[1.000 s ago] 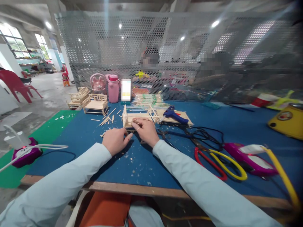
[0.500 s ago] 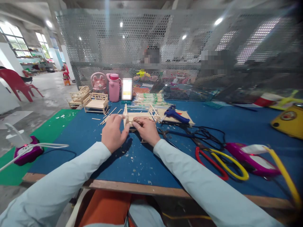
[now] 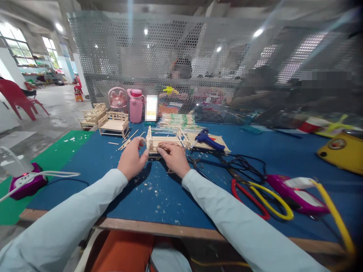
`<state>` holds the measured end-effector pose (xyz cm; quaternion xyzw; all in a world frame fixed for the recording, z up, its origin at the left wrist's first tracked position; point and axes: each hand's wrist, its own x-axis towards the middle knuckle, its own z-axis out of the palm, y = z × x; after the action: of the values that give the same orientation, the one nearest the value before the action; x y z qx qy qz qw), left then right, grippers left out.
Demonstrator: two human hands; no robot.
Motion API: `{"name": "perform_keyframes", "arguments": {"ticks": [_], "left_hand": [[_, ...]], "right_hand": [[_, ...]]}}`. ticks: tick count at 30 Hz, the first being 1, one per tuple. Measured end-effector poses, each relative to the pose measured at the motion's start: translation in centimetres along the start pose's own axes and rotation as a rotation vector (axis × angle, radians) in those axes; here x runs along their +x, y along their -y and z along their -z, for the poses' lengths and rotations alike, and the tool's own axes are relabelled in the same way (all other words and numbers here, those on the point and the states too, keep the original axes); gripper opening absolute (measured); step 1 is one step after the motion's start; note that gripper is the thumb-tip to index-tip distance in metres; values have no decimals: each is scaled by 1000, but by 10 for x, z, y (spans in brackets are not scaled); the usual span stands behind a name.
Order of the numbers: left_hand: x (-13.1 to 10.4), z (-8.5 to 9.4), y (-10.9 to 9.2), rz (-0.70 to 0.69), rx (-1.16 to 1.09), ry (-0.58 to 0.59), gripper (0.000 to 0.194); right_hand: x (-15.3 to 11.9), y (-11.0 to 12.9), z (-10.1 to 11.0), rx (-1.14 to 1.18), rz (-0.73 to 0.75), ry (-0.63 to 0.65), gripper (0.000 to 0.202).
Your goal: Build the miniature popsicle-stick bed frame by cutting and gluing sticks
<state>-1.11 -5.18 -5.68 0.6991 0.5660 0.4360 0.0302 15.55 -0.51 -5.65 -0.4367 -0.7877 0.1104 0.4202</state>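
Observation:
In front of me on the blue table stands a miniature bench [image 3: 167,140] built from thin pale wooden sticks, with raised ends and rails. At its left end is my left hand [image 3: 132,158], fingers curved and thumb apart, with a small gap between them. My right hand [image 3: 176,158] reaches over the front of the bench, its thumb and fingers pressed together at the seat; whether a small stick is between them is hidden. Loose sticks [image 3: 130,139] lie behind my left hand. A blue glue gun [image 3: 210,140] rests on a stick mat to the right.
Finished stick benches [image 3: 114,124] stand at the back left, near a pink flask [image 3: 136,106] and a lit phone [image 3: 151,107]. Red-and-yellow-handled scissors [image 3: 263,200], black cables and a purple power strip [image 3: 296,194] lie right. A perforated metal screen [image 3: 121,56] closes the back.
My left hand has drawn slightly left from the bench's end, its fingers wider apart. My right hand stays at the seat. The view has shifted a little.

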Motion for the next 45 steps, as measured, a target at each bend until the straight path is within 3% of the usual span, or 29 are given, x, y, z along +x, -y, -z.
{"name": "perform_keyframes", "arguments": {"ticks": [7,25,36,41,45], "left_hand": [[0,-3,9,43,148,193,20],[1,0,1,60,225,258,20],[-18,4,-31,28,289,391,27],[-20,6,-32,43,366,328,26],[-13,10,-25,-61,341,13,31]], "right_hand": [[0,-1,0,-9,4,8,13],[-1,0,0,-11,-2,11,13],[0,-1,-1,-11,0,14,14],[0,-2,-1,-9,4,17,14],[0,-2,-2,-10,5,9,14]]}}
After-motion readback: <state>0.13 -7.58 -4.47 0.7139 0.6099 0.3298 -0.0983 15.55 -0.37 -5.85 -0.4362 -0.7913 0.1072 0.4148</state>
